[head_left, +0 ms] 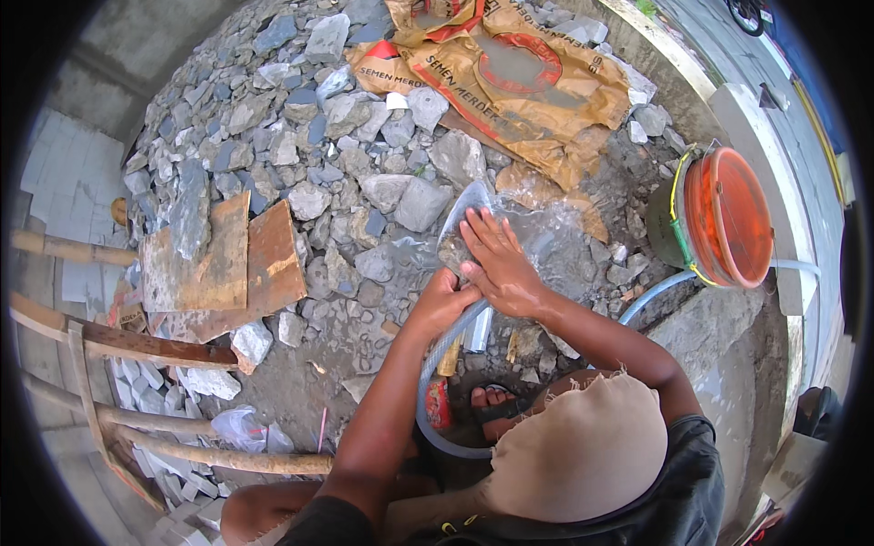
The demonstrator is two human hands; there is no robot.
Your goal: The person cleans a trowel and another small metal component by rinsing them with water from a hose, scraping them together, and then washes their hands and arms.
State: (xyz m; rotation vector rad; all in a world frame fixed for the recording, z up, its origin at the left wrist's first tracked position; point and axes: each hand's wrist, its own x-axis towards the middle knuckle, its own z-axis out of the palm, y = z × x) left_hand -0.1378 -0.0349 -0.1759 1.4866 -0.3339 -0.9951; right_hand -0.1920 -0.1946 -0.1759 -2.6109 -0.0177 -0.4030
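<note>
A pale blue-grey hose (426, 387) loops up from beside my foot, its upper part in my left hand (441, 302), whose fingers are closed. Just above that hand, a flat, wet grey piece like a trowel blade (466, 202) tilts upward. My right hand (506, 273) lies against its face, fingers stretched out. Water splashes around both hands over the rubble. Whether my left hand also grips the blade's handle is hidden. Below the hands, a silvery tube-like piece (479, 329) shows beside the hose.
Broken stones (309, 200) pile up ahead. Torn brown paper sacks (519, 91) lie at the far right of the pile. An orange bucket (742, 218) stands on the right. Wooden boards (218, 259) and poles (164, 420) are at left, near a clear plastic bag (241, 428).
</note>
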